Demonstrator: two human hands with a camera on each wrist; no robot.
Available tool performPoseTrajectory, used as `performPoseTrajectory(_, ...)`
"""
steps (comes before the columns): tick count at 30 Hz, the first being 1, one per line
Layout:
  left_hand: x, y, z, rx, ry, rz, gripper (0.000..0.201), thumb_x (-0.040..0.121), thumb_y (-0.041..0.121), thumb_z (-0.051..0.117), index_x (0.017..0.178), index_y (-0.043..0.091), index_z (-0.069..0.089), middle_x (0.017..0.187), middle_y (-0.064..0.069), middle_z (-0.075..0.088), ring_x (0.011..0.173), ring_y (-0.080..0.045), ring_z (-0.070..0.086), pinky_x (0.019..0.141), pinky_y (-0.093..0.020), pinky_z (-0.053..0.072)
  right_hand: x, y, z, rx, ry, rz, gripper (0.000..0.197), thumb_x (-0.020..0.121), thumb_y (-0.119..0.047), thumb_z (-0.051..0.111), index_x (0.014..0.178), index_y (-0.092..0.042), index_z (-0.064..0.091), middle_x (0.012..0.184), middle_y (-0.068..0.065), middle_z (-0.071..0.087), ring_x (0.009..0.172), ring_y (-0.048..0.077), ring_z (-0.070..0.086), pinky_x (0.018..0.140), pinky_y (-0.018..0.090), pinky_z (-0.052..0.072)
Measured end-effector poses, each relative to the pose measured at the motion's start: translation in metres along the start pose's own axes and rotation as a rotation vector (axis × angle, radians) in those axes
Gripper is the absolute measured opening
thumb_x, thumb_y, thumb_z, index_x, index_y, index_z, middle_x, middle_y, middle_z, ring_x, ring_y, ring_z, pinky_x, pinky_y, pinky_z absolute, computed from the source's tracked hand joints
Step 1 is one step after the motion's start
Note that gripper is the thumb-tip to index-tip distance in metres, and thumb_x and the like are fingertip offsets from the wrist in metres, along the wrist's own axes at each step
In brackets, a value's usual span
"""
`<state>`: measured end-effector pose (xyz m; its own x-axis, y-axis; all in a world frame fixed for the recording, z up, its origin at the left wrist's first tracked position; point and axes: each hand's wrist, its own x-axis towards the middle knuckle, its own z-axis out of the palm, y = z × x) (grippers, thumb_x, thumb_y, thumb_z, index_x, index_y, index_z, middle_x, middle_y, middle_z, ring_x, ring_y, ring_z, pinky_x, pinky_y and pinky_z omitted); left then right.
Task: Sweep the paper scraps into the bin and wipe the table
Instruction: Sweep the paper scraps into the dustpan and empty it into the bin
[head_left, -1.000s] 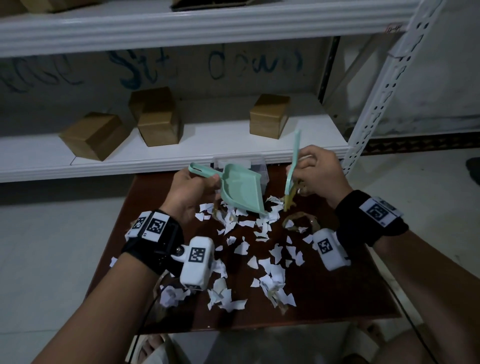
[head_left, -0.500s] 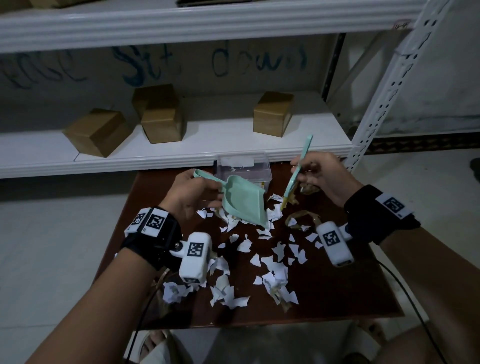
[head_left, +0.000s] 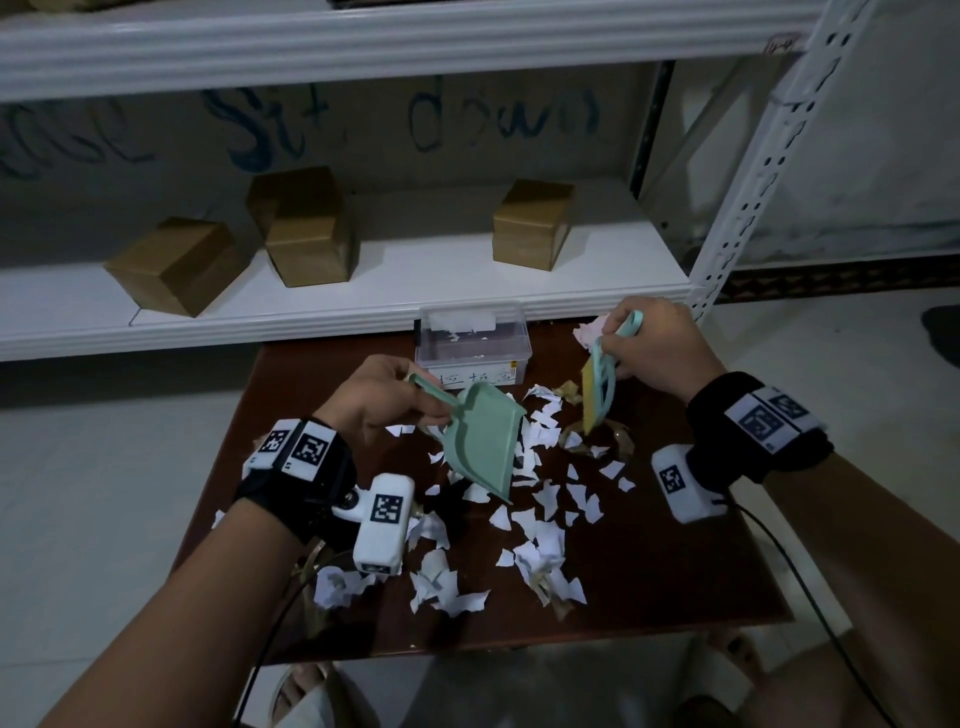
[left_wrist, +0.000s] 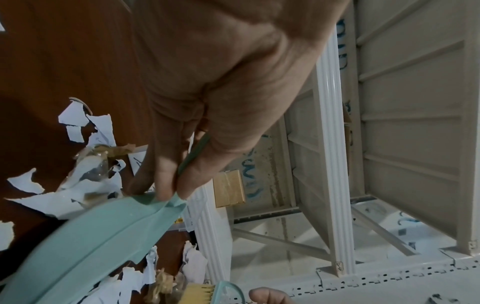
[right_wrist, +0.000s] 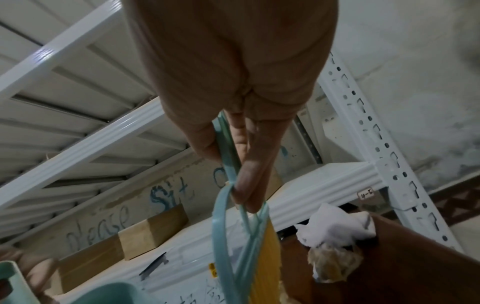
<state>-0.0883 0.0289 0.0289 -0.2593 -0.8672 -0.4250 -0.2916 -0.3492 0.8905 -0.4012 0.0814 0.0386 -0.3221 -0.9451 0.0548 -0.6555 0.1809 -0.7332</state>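
Observation:
White paper scraps (head_left: 540, 499) lie scattered over the dark brown table (head_left: 675, 587). My left hand (head_left: 379, 400) grips the handle of a mint-green dustpan (head_left: 480, 441), tilted with its lip down among the scraps; the pan (left_wrist: 85, 242) fills the lower left of the left wrist view. My right hand (head_left: 649, 338) grips a small mint brush (head_left: 600, 387) with yellow bristles, pointing down at the scraps to the pan's right; the brush handle (right_wrist: 228, 156) is pinched between thumb and fingers. A clear plastic bin (head_left: 472, 343) stands at the table's far edge, behind the pan.
A crumpled white cloth (right_wrist: 335, 228) lies at the table's far right corner, with crumpled brown tape (right_wrist: 332, 265) near it. A white metal shelf (head_left: 337, 306) with cardboard boxes (head_left: 532, 223) stands right behind the table. Its upright post (head_left: 748, 182) rises at the right.
The brush has swung from upright beside the pan to the right, nearer the far right corner, bristles down. The dustpan has tilted lower and come a little nearer me, toward the scraps.

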Motion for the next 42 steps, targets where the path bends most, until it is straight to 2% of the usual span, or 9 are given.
performPoseTrajectory(6,0.002,0.000,-0.005,0.072,-0.005,0.015,0.024,0.073,-0.025,0.073,0.080,-0.005,0.063,0.076,-0.025,0.071,0.060,-0.027,0.075,0.055,-0.029,0.062,0.003,0.011,-0.015,-0.380,0.057,-0.088,0.008,0.080,-0.018,0.072,0.077,-0.011,0.069,0.083,0.012,0.072,0.085,0.034,0.067,0.071,0.032,0.048)
performPoseTrajectory(9,0.004,-0.003,-0.006,0.155,0.010,0.030,0.025,0.071,-0.023,0.078,0.083,-0.006,0.063,0.086,-0.035,0.071,0.072,-0.037,0.076,0.071,-0.041,0.065,0.001,0.019,-0.015,-0.473,0.026,-0.074,0.017,0.081,-0.019,0.063,0.067,-0.013,0.054,0.082,0.020,0.067,0.084,0.039,0.065,0.069,0.030,0.037)
performPoseTrajectory(14,0.005,-0.004,0.003,0.231,-0.028,0.030,0.028,0.074,-0.024,0.076,0.082,-0.004,0.059,0.080,-0.035,0.068,0.055,-0.030,0.074,0.049,-0.027,0.058,-0.008,0.022,0.001,-0.513,-0.140,-0.019,0.016,0.088,-0.022,0.054,0.083,-0.007,0.055,0.093,0.023,0.061,0.092,0.034,0.062,0.075,0.033,0.040)
performPoseTrajectory(17,0.009,-0.005,0.006,0.248,-0.061,-0.003,0.026,0.076,-0.021,0.077,0.084,-0.004,0.059,0.081,-0.037,0.068,0.059,-0.035,0.074,0.052,-0.030,0.060,-0.011,0.021,0.012,-0.514,-0.234,0.017,0.024,0.091,-0.034,0.052,0.085,-0.010,0.053,0.094,0.014,0.054,0.097,0.030,0.058,0.077,0.029,0.037)
performPoseTrajectory(23,0.019,-0.012,0.011,0.304,-0.080,-0.067,0.017,0.081,-0.009,0.080,0.087,-0.006,0.065,0.081,-0.028,0.074,0.071,-0.039,0.076,0.061,-0.038,0.065,-0.020,0.005,0.027,-0.448,-0.255,-0.026,0.023,0.092,-0.021,0.060,0.075,-0.005,0.062,0.084,0.011,0.063,0.088,0.030,0.060,0.071,0.031,0.044)
performPoseTrajectory(29,0.020,-0.013,0.017,0.340,-0.105,-0.078,0.026,0.075,-0.011,0.083,0.087,-0.002,0.061,0.074,-0.031,0.071,0.057,-0.032,0.069,0.047,-0.030,0.056,-0.026,-0.005,0.035,-0.383,-0.248,-0.051,0.023,0.092,-0.013,0.057,0.073,-0.001,0.057,0.081,0.012,0.054,0.082,0.026,0.048,0.069,0.028,0.031)
performPoseTrajectory(35,0.019,-0.014,0.027,0.431,-0.130,-0.090,0.031,0.072,-0.027,0.072,0.088,-0.002,0.066,0.080,-0.027,0.073,0.050,-0.021,0.069,0.046,-0.027,0.056,-0.034,-0.023,0.044,-0.305,-0.276,-0.101,0.030,0.088,-0.027,0.048,0.073,-0.004,0.060,0.083,0.018,0.067,0.083,0.036,0.062,0.073,0.035,0.048)
performPoseTrajectory(38,0.021,-0.019,0.032,0.456,-0.136,-0.124,0.024,0.078,-0.016,0.078,0.097,-0.004,0.071,0.067,-0.010,0.072,0.049,-0.016,0.066,0.048,-0.026,0.056,-0.035,-0.029,0.044,-0.270,-0.318,-0.066,0.023,0.099,-0.022,0.054,0.086,-0.009,0.068,0.086,0.013,0.069,0.084,0.032,0.066,0.077,0.034,0.054)
performPoseTrajectory(42,0.023,-0.025,0.033,0.471,-0.139,-0.141,0.026,0.081,-0.010,0.079,0.105,-0.003,0.072,0.079,-0.012,0.071,0.060,-0.018,0.066,0.051,-0.023,0.056,-0.038,-0.033,0.044,-0.196,-0.288,-0.090,0.025,0.099,-0.021,0.056,0.082,-0.010,0.070,0.078,0.009,0.071,0.078,0.027,0.069,0.073,0.034,0.058)
